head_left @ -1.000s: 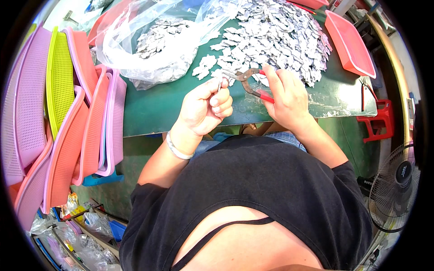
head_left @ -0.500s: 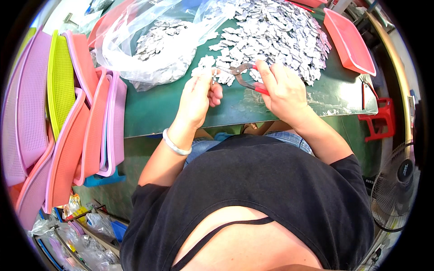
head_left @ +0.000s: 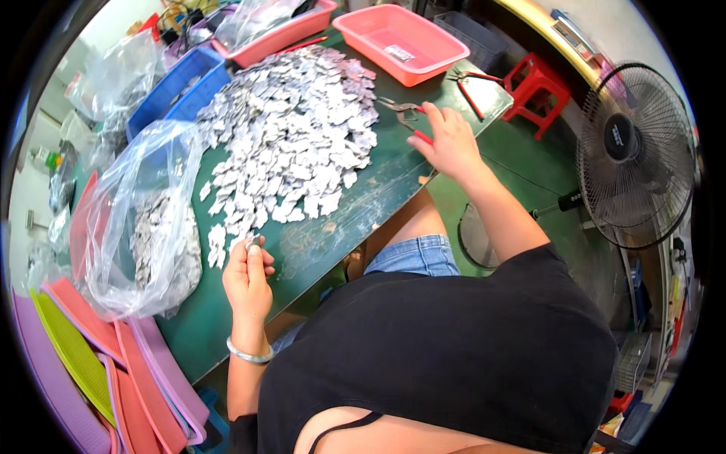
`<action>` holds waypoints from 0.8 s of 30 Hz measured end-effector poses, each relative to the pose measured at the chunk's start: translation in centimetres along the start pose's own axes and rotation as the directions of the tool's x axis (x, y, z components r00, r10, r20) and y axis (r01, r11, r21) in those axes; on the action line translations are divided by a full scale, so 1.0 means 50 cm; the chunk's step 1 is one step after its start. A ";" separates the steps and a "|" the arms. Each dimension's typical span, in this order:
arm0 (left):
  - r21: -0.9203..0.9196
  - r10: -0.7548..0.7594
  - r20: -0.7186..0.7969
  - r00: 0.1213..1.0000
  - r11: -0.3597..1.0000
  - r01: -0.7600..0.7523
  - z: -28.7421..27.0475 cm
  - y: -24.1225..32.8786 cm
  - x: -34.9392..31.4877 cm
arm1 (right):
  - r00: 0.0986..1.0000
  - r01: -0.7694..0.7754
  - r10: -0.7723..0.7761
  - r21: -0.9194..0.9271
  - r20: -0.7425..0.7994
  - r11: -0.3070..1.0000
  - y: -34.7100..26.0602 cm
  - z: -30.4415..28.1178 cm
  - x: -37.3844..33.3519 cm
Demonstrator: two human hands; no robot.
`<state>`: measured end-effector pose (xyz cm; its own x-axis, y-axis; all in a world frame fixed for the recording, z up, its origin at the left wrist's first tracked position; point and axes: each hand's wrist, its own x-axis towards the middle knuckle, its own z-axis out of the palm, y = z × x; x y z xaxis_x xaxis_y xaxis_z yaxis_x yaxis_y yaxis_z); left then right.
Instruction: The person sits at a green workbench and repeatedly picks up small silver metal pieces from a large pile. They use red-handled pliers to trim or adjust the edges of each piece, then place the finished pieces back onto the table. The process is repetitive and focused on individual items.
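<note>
My left hand (head_left: 247, 286) is closed in a pinch at the near edge of the pile, with a small silver-grey metal piece (head_left: 252, 242) at its fingertips. A pair of red-handled pliers (head_left: 406, 109) is in my right hand (head_left: 454, 145). Their jaws point left over the table, just right of the pile, well apart from my left hand. A broad pile of flat, irregular silver-grey metal pieces (head_left: 299, 125) covers the middle of the green table (head_left: 321, 238). Left of it, a clear plastic bag (head_left: 106, 257) holds more such pieces.
A pink tray (head_left: 352, 30) stands at the far right, with a second red-handled tool (head_left: 470, 97) beside it. Behind the pile are a blue bin (head_left: 147, 113) and another pink tray (head_left: 280, 47). Stacked baskets (head_left: 72, 356) stand lower left; a red stool (head_left: 538, 91) and fan (head_left: 635, 151) stand right.
The view has swung to the right. My right hand has drawn the pliers away from my left hand, out to the right. My left hand remains pinched near the pile.
</note>
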<state>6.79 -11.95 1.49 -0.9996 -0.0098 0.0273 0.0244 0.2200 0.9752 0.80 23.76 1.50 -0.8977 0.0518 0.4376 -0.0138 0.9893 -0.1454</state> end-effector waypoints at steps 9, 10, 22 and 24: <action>0.070 0.075 0.164 0.984 0.994 -0.087 0.069 0.030 0.014 | 0.994 -0.060 0.061 -0.014 0.093 0.998 0.276 0.033 0.123; 0.064 0.070 0.173 0.982 0.995 -0.083 0.077 0.031 0.013 | 0.994 -0.083 0.090 -0.120 0.062 0.989 0.321 0.044 0.140; 0.013 0.091 0.216 0.972 0.995 -0.096 0.125 0.070 0.034 | 0.967 0.017 0.082 -0.384 0.240 0.923 0.378 0.052 0.148; -0.043 0.029 0.224 0.974 0.999 -0.020 0.129 0.078 0.042 | 0.991 -0.006 0.059 -0.407 0.119 0.913 0.383 0.053 0.119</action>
<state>4.69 -4.83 3.95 -0.9766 0.2150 0.0057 0.0451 0.1784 0.9829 -5.99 42.63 -1.04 -0.9431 0.0937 0.3191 0.1718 0.9588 0.2262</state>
